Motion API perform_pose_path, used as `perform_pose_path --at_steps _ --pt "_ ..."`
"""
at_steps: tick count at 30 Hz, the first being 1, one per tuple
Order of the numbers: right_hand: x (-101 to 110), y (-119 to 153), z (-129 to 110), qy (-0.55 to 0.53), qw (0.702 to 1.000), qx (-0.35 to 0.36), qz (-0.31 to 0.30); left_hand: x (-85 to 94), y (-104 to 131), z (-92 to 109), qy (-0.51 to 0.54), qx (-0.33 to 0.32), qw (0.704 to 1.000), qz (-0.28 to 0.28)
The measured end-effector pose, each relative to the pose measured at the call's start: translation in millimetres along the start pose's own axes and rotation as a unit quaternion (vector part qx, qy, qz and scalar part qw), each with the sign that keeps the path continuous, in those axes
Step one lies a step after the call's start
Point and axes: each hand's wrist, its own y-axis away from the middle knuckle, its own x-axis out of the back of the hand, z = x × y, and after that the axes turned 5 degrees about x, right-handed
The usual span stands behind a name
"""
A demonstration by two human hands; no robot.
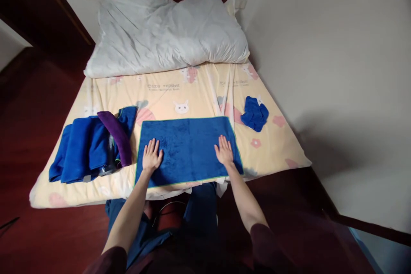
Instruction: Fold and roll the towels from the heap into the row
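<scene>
A blue towel (188,147) with a green edge lies spread flat on the bed near its front edge. My left hand (151,155) rests flat on the towel's left part, fingers apart. My right hand (224,150) lies flat on its right part, fingers apart too. Neither hand holds anything.
A pile of blue towels (81,147) with a purple cloth (118,135) on top sits at the left. A crumpled blue cloth (254,113) lies at the right. A white duvet (167,32) covers the bed's head. The bed sheet (199,90) is yellow with rabbit prints; a white wall runs along the right.
</scene>
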Motion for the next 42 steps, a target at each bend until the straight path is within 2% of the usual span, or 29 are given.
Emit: perform_pose_path --at_steps 2,4,6,8,10,12,14,16,18,19,21,24,26,30,33,35,37,42 --pt "9 9 37 0.028 0.999 -0.041 0.009 3.7 2 -20 -0.001 0.022 1.000 0.011" --pt "16 15 59 0.043 0.998 -0.055 0.010 4.9 2 -31 -0.002 0.034 0.999 0.021" --pt "21 16 65 0.048 0.997 -0.054 0.007 4.8 1 -32 -0.001 0.041 0.999 0.030" --pt "27 13 56 0.051 0.996 -0.066 0.014 3.5 0 -23 0.003 0.055 0.998 0.039" --pt "31 7 29 0.052 0.996 -0.071 0.031 0.3 1 1 0.012 0.059 0.997 0.045" --pt "30 6 -12 0.042 0.997 -0.046 0.053 -6.2 9 40 0.023 0.034 0.998 0.038" --pt "19 12 -64 0.013 0.998 0.009 0.066 -15.8 23 87 0.031 -0.026 0.999 0.016" --pt "0 26 -112 -0.031 0.995 0.077 0.050 -25.9 43 128 0.035 -0.103 0.994 -0.025" --pt "-19 43 -144 -0.065 0.992 0.111 0.013 -32.8 61 150 0.035 -0.130 0.990 -0.049" --pt "-26 50 -151 -0.070 0.991 0.110 0.004 -34.2 68 154 0.034 -0.133 0.989 -0.053" --pt "-33 61 -151 -0.069 0.991 0.112 -0.004 -32.3 77 145 0.032 -0.128 0.990 -0.047" --pt "-26 67 -122 -0.054 0.991 0.119 0.001 -20.0 81 107 0.029 -0.105 0.994 -0.028" --pt "-14 70 -90 -0.036 0.995 0.092 0.003 -8.5 87 73 0.024 -0.064 0.998 -0.008" --pt "10 86 -13 0.018 1.000 -0.010 0.003 12.4 110 4 0.011 0.015 0.999 0.039" --pt "24 102 36 0.049 0.995 -0.084 0.005 20.7 128 -33 0.013 0.039 0.998 0.054" --pt "29 108 56 0.053 0.993 -0.105 -0.005 23.2 133 -43 0.014 0.047 0.998 0.048" --pt "31 107 63 0.047 0.992 -0.113 -0.014 25.1 133 -44 0.013 0.057 0.997 0.042" --pt "42 100 48 -0.008 0.989 -0.144 -0.020 33.7 131 -42 0.025 0.080 0.996 0.007"
